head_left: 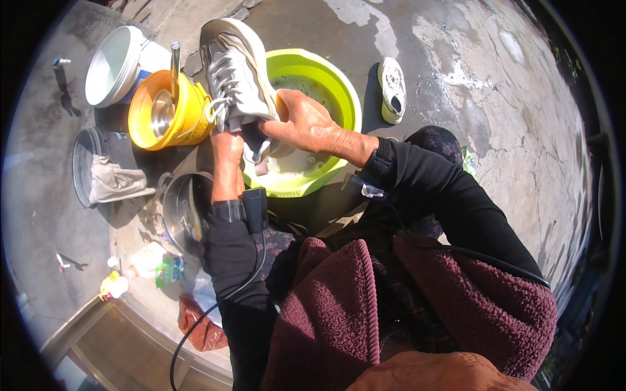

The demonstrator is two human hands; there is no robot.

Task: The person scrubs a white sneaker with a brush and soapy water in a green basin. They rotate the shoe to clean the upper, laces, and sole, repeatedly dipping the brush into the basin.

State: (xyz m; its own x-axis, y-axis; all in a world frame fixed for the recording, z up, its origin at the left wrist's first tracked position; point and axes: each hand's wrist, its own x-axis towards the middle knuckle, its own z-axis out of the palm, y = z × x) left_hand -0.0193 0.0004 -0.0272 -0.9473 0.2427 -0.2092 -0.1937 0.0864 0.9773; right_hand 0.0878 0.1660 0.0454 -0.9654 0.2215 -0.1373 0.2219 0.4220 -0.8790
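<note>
A white-grey lace-up sneaker (236, 78) is held up over the left part of a lime-green basin (353, 98), its toe pointing away from me. My right hand (305, 122) is closed around the heel side of the shoe, with the thumb at the collar opening. Below the laces, my left hand (226, 148) grips the shoe's near left side; most of its fingers are hidden. Foamy, cloudy water (298, 161) shows in the basin. The other white sneaker (392, 90) stands on the ground to the right of the basin.
At left stand a white bucket (111, 65), a yellow bucket (186, 111) with a metal ladle-like tool, and a grey bucket (81, 171) with a beige cloth (114, 179) over its rim. A metal basin (177, 212) sits near my left forearm. Black cables run along both sleeves.
</note>
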